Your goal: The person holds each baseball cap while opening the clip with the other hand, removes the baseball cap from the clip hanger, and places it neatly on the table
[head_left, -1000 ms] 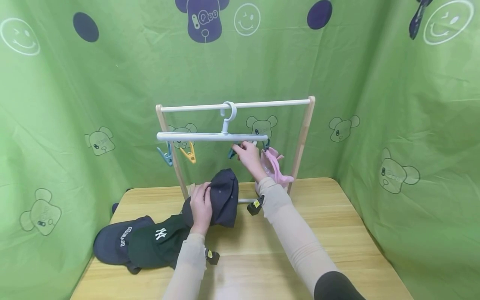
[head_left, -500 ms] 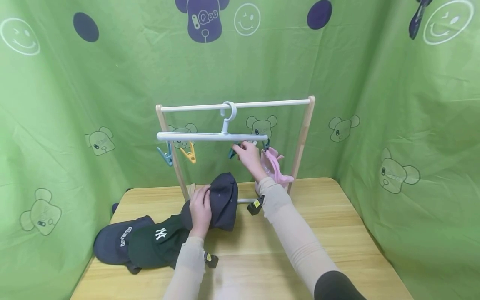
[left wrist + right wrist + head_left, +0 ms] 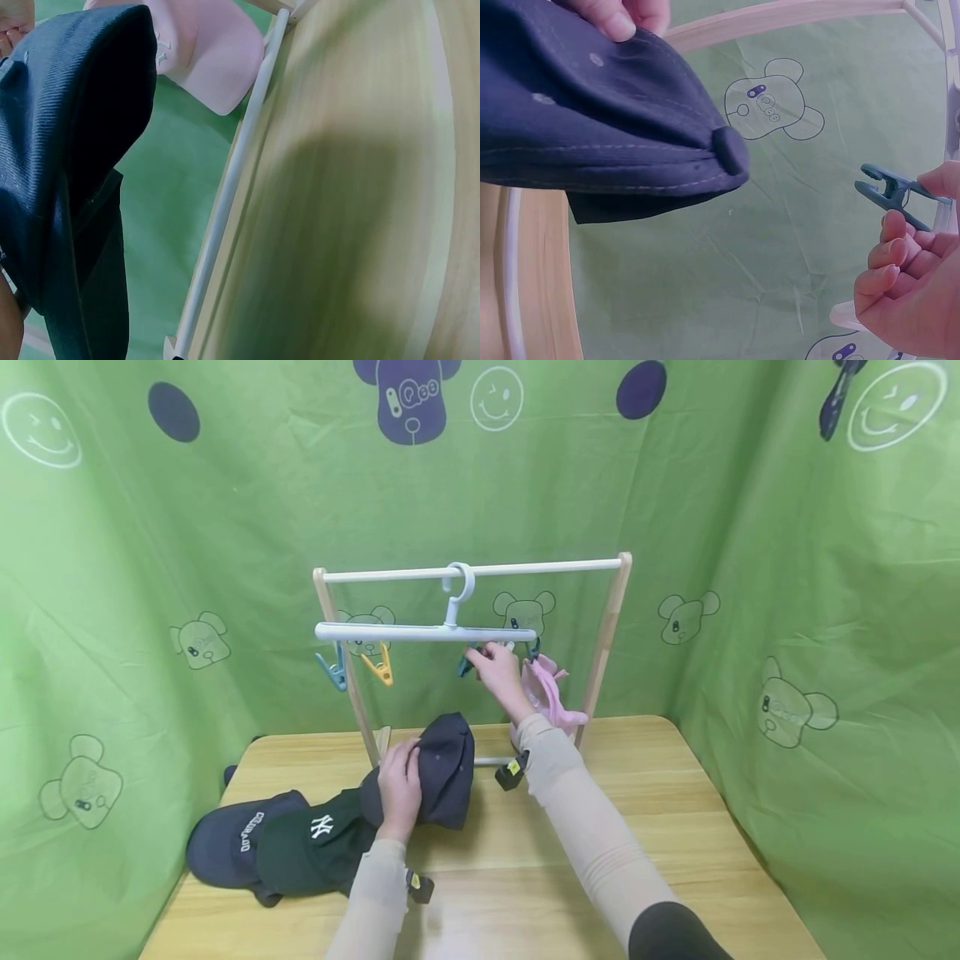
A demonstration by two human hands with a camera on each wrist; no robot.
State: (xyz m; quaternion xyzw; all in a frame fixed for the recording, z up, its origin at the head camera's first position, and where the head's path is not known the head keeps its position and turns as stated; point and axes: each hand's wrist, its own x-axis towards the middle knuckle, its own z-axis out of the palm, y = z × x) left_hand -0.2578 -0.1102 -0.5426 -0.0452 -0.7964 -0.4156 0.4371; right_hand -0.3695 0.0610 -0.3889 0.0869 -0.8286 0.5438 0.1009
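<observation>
My left hand (image 3: 400, 785) grips a dark navy baseball cap (image 3: 447, 768) by its upper part, holding it above the table below the hanger. In the right wrist view, the tip of that cap (image 3: 630, 142) points toward my right hand (image 3: 915, 292), a gap apart. My right hand pinches a dark teal clip (image 3: 891, 196) between thumb and fingers, under the white hanger (image 3: 390, 632). The clip's jaws look slightly parted with nothing between them. Just right of this hand, a pink cap (image 3: 550, 693) hangs from another dark clip (image 3: 533, 649).
The hanger hooks over the white rail of a wooden rack (image 3: 611, 610). A blue clip (image 3: 333, 668) and a yellow clip (image 3: 380, 666) hang at its left. A green cap (image 3: 318, 847) and a navy cap (image 3: 225, 843) lie on the wooden table (image 3: 645, 810).
My left hand has lowered the navy cap a little, slightly left and toward me. My right hand stays in place on the teal clip.
</observation>
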